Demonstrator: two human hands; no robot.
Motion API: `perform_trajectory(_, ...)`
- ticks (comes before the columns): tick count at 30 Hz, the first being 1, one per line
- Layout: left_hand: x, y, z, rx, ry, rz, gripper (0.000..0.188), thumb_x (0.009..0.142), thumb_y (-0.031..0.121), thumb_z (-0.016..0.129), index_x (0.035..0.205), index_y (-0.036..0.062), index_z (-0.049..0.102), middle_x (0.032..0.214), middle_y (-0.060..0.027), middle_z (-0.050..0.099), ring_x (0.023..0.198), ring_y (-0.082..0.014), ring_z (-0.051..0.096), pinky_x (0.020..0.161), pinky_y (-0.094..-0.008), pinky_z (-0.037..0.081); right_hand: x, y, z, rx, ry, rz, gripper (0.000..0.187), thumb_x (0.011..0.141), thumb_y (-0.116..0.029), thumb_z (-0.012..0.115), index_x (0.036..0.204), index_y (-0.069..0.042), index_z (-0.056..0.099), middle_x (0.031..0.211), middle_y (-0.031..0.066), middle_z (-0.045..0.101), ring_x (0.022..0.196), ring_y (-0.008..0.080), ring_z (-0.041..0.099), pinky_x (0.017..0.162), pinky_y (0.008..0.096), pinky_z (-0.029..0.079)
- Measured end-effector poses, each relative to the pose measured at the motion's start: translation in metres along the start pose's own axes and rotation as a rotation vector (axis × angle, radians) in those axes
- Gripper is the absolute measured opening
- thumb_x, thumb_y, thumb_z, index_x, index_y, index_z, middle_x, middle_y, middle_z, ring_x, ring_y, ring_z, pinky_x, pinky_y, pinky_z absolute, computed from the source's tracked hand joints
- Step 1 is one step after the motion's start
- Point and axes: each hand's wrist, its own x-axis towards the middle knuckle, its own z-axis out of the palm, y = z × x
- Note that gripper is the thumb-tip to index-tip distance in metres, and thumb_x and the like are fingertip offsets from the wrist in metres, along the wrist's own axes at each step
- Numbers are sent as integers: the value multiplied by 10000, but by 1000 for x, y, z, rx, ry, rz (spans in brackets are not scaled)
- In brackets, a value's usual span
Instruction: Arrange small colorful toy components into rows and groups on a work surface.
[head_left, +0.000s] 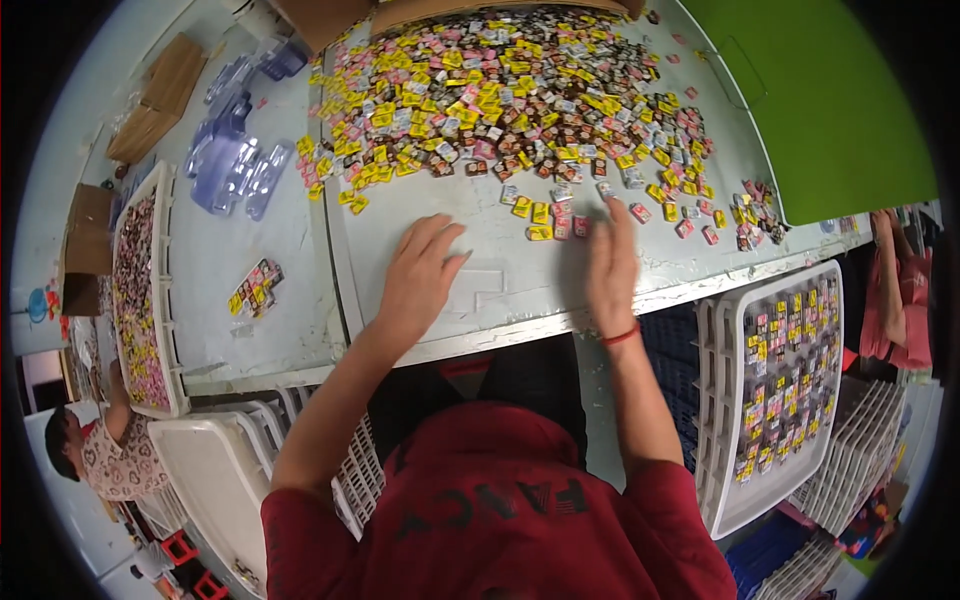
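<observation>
My left hand hovers or rests over the table with its fingers spread and nothing in them. Beside its fingertips lies a clear plastic tray whose thin outline barely shows against the tabletop. My right hand is held on edge, fingers stretched out, alongside a small group of yellow, pink and white mini boxes. Its fingertips are near a white mini box; whether they touch it I cannot tell. Beyond both hands spreads a large heap of mini boxes in yellow, pink, brown and white.
Left of me lie a filled clear pack and stacked empty clear trays. A white crate of mini boxes stands farther left, near another person. At right, a white crate holds filled packs. A green surface adjoins the table.
</observation>
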Motion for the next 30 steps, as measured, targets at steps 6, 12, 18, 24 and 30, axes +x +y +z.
perform_trajectory(6,68,-17,37,-77,-151,235,344,755,24,691,1087,23,604,1148,-114,565,1058,-312,535,897,-399,459,7,11,-34,-195,-150,24,258,903,-31,595,1160,-13,605,1101,165,642,1090,298,591,928,365,452)
perform_trajectory(12,71,-16,44,-25,-193,264,321,728,46,705,1039,24,624,1129,-97,576,1044,-290,541,872,-383,477,12,-13,-15,-417,-262,-347,308,792,-42,688,1094,-47,629,1106,101,641,1015,311,575,856,395,456)
perform_trajectory(18,63,-10,41,9,-157,395,258,726,61,679,979,35,630,1132,-92,600,1041,-287,548,848,-387,488,7,-8,-8,-466,-244,-396,288,779,-66,702,1060,-65,637,1131,73,639,1025,297,568,836,392,446)
perform_trajectory(24,71,-17,48,-11,-131,427,171,809,100,581,962,33,616,1100,-89,601,1012,-281,555,834,-381,488,10,-2,-11,-407,-282,-383,255,783,-61,697,1032,-74,646,1111,64,647,1011,297,572,842,380,445)
perform_trajectory(30,63,-11,42,-21,-151,348,262,747,85,673,997,51,601,1004,-71,567,928,-254,553,807,-378,467,7,-23,-5,-422,-253,-480,274,766,-80,702,1035,-81,654,1087,59,650,1002,278,573,859,384,435)
